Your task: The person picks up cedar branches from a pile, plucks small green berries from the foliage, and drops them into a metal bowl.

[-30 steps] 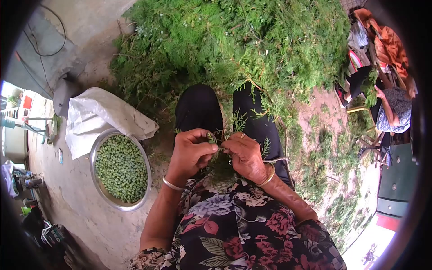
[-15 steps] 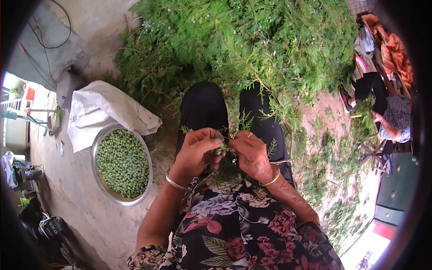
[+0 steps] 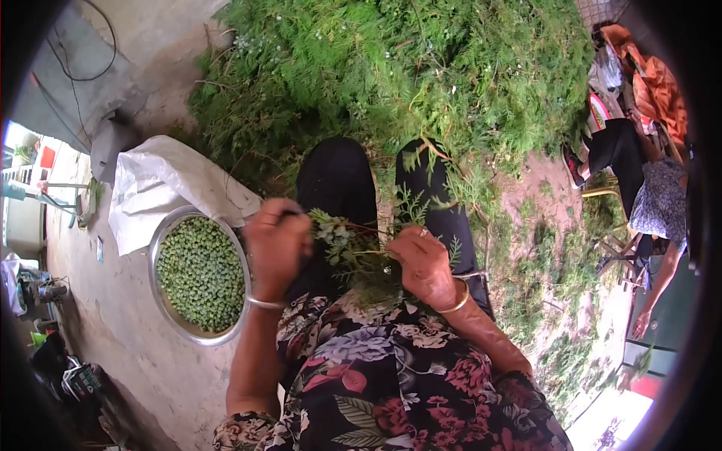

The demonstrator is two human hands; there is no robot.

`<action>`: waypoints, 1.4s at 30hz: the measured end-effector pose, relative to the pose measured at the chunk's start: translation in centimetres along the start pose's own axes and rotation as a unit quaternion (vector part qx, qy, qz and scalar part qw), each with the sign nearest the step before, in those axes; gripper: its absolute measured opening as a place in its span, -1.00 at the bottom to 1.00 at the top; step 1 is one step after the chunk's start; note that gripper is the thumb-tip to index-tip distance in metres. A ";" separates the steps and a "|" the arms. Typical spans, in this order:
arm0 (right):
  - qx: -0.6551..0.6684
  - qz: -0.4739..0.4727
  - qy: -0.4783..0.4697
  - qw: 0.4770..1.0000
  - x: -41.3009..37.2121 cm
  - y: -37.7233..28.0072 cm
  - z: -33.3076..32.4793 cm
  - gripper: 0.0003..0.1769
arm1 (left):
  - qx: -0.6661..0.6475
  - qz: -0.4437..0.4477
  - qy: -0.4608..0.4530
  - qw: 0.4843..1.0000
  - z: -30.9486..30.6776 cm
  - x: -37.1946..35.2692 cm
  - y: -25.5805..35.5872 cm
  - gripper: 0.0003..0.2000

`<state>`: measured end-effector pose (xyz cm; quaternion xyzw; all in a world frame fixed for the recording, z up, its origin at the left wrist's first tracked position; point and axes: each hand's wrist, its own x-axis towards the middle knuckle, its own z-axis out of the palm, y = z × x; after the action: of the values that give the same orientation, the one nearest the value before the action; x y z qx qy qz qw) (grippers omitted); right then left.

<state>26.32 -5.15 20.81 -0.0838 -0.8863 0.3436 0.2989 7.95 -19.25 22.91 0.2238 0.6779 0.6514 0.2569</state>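
My right hand [image 3: 423, 263] is closed, its fingertips pinching the thin stems of an evergreen sprig [image 3: 337, 234] over my lap. The sprig reaches left and carries flat scaly leaves and what look like pale green seed cones. Blurred by motion, my left hand [image 3: 277, 244] is beside the sprig's left end, near the right rim of a metal basin [image 3: 159, 293]. Its fingers look bent, but what they hold, if anything, cannot be made out. Small green cones [image 3: 201, 274] fill much of the basin.
A large heap of cut evergreen branches [image 3: 406, 68] lies beyond my knees. A white sack [image 3: 162, 177] lies against the basin. On the right another person [image 3: 658, 199] sits, an arm stretched down, near orange cloth [image 3: 662, 98] and scattered greenery [image 3: 541, 286].
My left hand has moved left, away from my right hand, toward the basin. My right hand stays nearly in place with the sprig. The other person's arm has swung down.
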 end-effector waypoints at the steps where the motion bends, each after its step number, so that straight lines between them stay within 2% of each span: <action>1: 0.003 0.023 -0.005 1.000 0.1 -0.1 -0.4 -0.71 | -0.121 -0.074 0.084 0.986 -1.2 0.7 0.7 -0.89; 2: 0.008 0.047 -0.012 0.999 0.1 -0.3 -0.7 -0.74 | -0.122 -0.074 0.087 0.986 -2.0 0.9 1.5 -0.89; 4: -0.012 0.071 0.001 0.997 1.0 -1.2 -0.4 -0.75 | -0.317 -0.145 0.013 0.937 -3.4 1.0 2.9 -0.86; 5: -0.046 0.109 0.013 0.993 1.3 -1.1 0.0 -0.73 | -0.374 -0.138 -0.050 0.916 -3.4 0.9 1.7 -0.86; 7: -0.121 0.184 0.008 0.975 2.1 -1.2 0.7 -0.67 | -0.390 -0.148 -0.063 0.907 -1.6 0.2 1.5 -0.86; 8: -0.123 0.182 0.008 0.975 2.7 -1.3 0.8 -0.67 | -0.407 -0.162 -0.078 0.896 -0.5 0.0 1.3 -0.85; 10: -0.201 0.276 -0.071 0.937 3.6 -1.2 0.7 -0.65 | -0.401 -0.164 -0.081 0.897 1.2 -0.3 0.7 -0.84; 11: -0.197 0.281 -0.030 0.939 3.4 -0.4 1.2 -0.72 | -0.349 -0.164 -0.081 0.919 2.0 -0.3 0.6 -0.85; 12: -0.200 0.278 -0.032 0.939 3.4 0.1 1.3 -0.72 | -0.294 -0.163 -0.080 0.938 2.5 -0.4 0.6 -0.86; 14: 0.008 0.300 0.087 0.950 3.4 0.8 1.2 -0.74 | -0.289 -0.169 -0.077 0.939 3.0 -0.1 1.2 -0.86; 15: 0.030 0.389 0.054 0.919 3.6 1.0 0.7 -0.81 | -0.281 -0.153 -0.066 0.945 3.1 0.0 1.4 -0.87; 16: 0.030 0.389 0.053 0.919 3.5 0.8 0.6 -0.81 | -0.272 -0.138 -0.055 0.951 3.0 0.1 1.5 -0.87; 17: 0.184 0.395 0.076 0.897 3.4 0.6 0.5 -0.83 | -0.273 -0.138 -0.055 0.951 2.9 0.2 1.7 -0.87; 18: 0.334 0.391 0.098 0.852 3.3 0.4 0.4 -0.83 | -0.255 -0.143 -0.058 0.954 2.9 0.3 1.9 -0.87; 19: 0.379 0.395 0.086 0.832 3.7 -0.7 -0.3 -0.86 | -0.238 -0.148 -0.062 0.958 2.8 0.3 2.0 -0.86; 24: 0.397 0.382 0.060 0.833 3.3 -0.7 -1.0 -0.84 | -0.164 -0.124 -0.115 0.972 3.7 -0.5 1.5 -0.79; 26: 0.392 0.384 0.042 0.835 3.2 -0.6 -1.2 -0.84 | -0.112 -0.094 -0.162 0.976 4.2 -0.7 1.8 -0.78; 28: 0.339 0.361 -0.006 0.869 3.2 -0.6 -1.3 -0.84 | -0.094 -0.077 -0.179 0.976 4.5 -0.7 1.8 -0.74; 30: 0.327 0.359 -0.021 0.874 3.1 -0.5 -1.3 -0.84 | -0.078 -0.088 -0.221 0.968 4.9 -0.7 2.3 -0.67; 32: 0.316 0.358 -0.033 0.878 3.0 -0.4 -1.2 -0.84 | -0.053 -0.071 -0.226 0.970 5.0 -0.5 2.0 -0.62; 34: 0.355 0.347 -0.040 0.867 2.8 -0.2 -1.1 -0.85 | 0.022 0.048 -0.223 0.973 5.3 -0.5 1.0 -0.70; 35: 0.356 0.348 -0.039 0.867 2.7 -0.2 -0.9 -0.85 | 0.023 0.048 -0.224 0.973 5.3 -0.6 0.4 -0.70; 37: 0.357 0.348 -0.005 0.867 2.5 -0.3 -0.7 -0.86 | 0.137 0.151 -0.166 0.965 5.3 -0.7 -0.4 -0.77; 41: 0.351 0.353 0.008 0.868 2.6 -0.3 -0.8 -0.88 | 0.159 0.153 -0.173 0.960 5.3 -1.2 0.3 -0.86; 42: 0.334 0.341 0.007 0.879 2.6 -0.2 -0.7 -0.89 | 0.064 0.012 -0.191 0.979 5.2 -1.3 1.1 -0.88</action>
<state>24.65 -3.96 22.59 -0.2787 -0.6335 0.6991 0.1797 12.19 -16.02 23.94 0.3681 0.6538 0.5549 0.3594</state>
